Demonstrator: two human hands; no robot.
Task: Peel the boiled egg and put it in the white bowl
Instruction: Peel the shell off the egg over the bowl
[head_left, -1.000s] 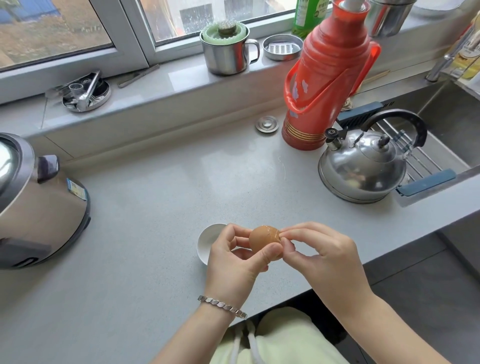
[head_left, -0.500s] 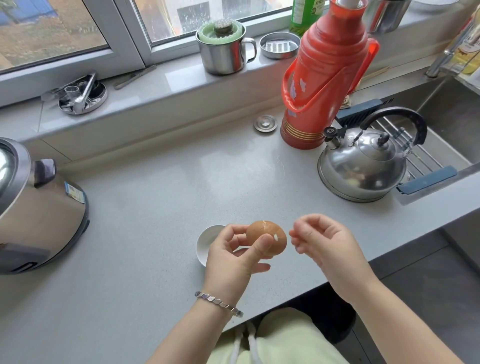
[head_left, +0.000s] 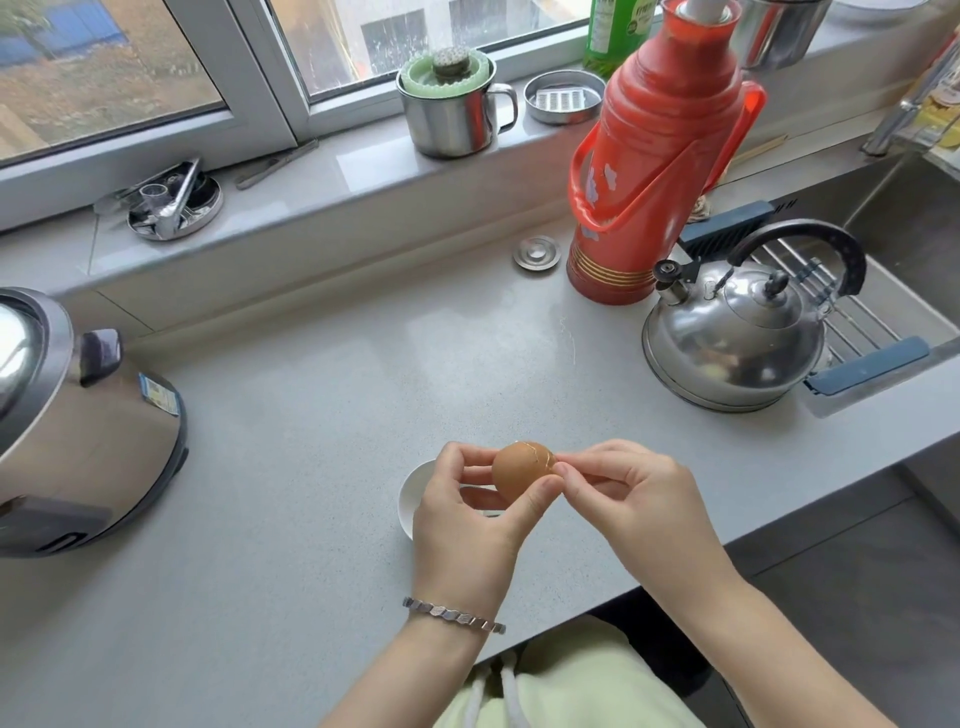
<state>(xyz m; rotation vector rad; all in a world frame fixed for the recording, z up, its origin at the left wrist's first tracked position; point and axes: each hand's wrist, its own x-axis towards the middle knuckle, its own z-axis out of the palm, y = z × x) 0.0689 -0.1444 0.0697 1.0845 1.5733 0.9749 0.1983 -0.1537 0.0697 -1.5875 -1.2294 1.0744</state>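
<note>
A brown boiled egg (head_left: 519, 466) with cracks in the shell near its right end is held above the front of the grey counter. My left hand (head_left: 467, 525) grips it between thumb and fingers. My right hand (head_left: 628, 499) meets the egg's right end, thumb and forefinger pinching at the cracked shell. The white bowl (head_left: 408, 501) stands on the counter just under and left of my left hand, mostly hidden by it.
A steel kettle (head_left: 732, 343) and a red thermos (head_left: 649, 171) stand at the back right beside the sink (head_left: 914, 244). A rice cooker (head_left: 78, 421) fills the left edge. A steel mug (head_left: 452, 109) and small dishes sit on the windowsill.
My right hand, which had pulled away from the egg half a second ago, has come back to its right end. The left hand has turned the egg slightly.
</note>
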